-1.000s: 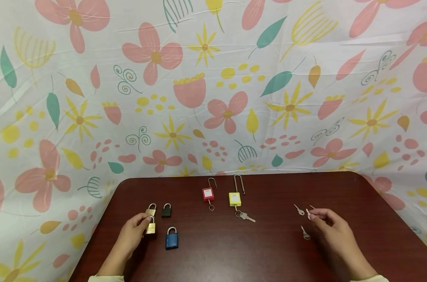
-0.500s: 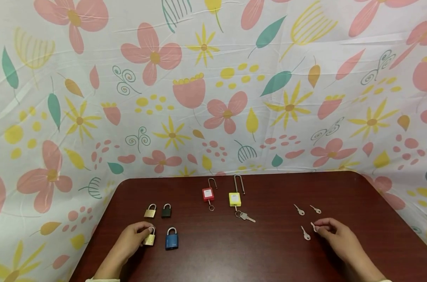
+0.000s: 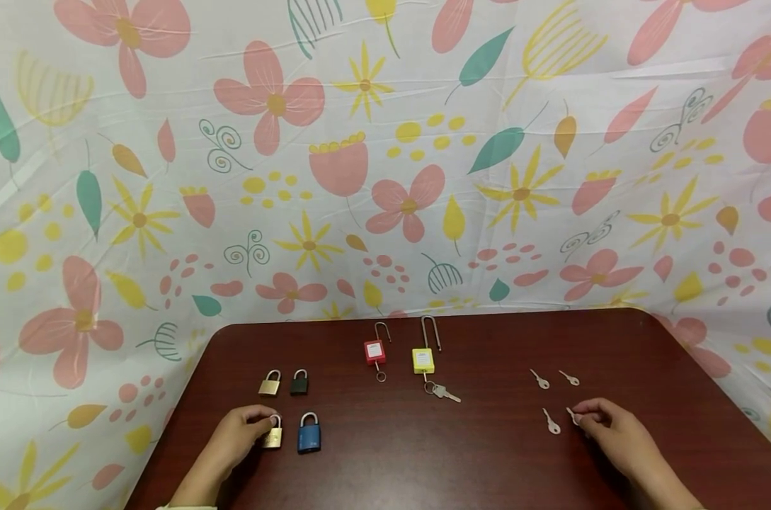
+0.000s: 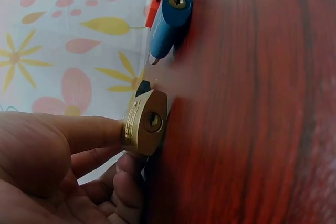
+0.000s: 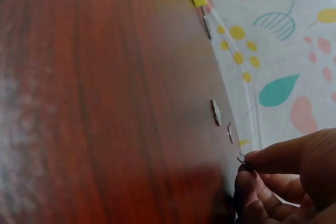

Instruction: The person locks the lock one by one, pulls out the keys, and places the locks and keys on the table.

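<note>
My left hand (image 3: 237, 435) holds a brass padlock (image 3: 273, 435) between thumb and fingers at the table's left; its keyhole faces the left wrist camera. A blue padlock (image 3: 309, 438) stands just right of it. Behind these two are a second brass padlock (image 3: 269, 387) and a black padlock (image 3: 299, 386). On the far side of the table, my right hand (image 3: 621, 435) pinches a small key (image 3: 573, 416) by its tip-side or head, mostly covered by the fingertips. One loose key (image 3: 552, 423) lies just left of it, with another key (image 3: 540, 380) and a third key (image 3: 570, 379) farther back.
Toward the back middle of the dark wooden table (image 3: 423, 460) lie a red padlock (image 3: 375, 351) and a yellow padlock (image 3: 423, 360), both with shackles out. A key (image 3: 447, 393) hangs from the yellow one's ring. Behind the table rises a flowered cloth (image 3: 385, 156).
My left hand has brought the brass padlock nearer, in front of the other brass one. The right hand, pinching a key, has come nearer too, baring the back right key.
</note>
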The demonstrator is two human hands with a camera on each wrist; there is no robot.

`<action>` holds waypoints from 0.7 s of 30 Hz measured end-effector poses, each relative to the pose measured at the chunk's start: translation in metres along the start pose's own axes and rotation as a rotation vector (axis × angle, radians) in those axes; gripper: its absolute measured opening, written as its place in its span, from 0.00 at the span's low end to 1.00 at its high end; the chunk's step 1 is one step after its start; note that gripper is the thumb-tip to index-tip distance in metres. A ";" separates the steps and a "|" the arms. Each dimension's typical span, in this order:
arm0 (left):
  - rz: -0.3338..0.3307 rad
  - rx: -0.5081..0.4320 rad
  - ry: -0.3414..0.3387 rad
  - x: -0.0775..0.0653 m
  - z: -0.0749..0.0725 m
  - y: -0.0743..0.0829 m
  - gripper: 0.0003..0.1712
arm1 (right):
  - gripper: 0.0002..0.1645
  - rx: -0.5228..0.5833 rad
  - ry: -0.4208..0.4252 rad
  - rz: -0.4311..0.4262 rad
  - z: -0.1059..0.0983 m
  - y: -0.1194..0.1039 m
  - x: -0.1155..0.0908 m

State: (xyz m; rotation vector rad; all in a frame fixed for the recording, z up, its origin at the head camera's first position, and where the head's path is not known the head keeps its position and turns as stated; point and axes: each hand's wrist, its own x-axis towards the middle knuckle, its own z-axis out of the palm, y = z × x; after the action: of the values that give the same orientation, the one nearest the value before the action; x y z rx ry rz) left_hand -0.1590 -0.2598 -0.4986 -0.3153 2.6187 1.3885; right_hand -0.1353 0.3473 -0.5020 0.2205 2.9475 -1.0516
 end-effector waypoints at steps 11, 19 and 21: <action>-0.063 -0.087 0.003 0.004 0.000 -0.006 0.10 | 0.15 -0.042 0.011 -0.008 -0.002 0.006 -0.001; -0.033 -0.093 0.013 0.003 0.001 -0.006 0.08 | 0.12 -0.055 0.039 -0.024 0.001 0.008 -0.001; -0.021 -0.079 0.019 0.003 0.001 -0.006 0.08 | 0.12 -0.056 0.036 -0.021 0.001 0.008 0.000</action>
State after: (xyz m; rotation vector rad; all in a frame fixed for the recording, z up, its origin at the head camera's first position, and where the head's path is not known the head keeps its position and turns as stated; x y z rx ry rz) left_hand -0.1607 -0.2627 -0.5050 -0.3671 2.5721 1.4922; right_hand -0.1339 0.3527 -0.5076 0.2104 3.0134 -0.9763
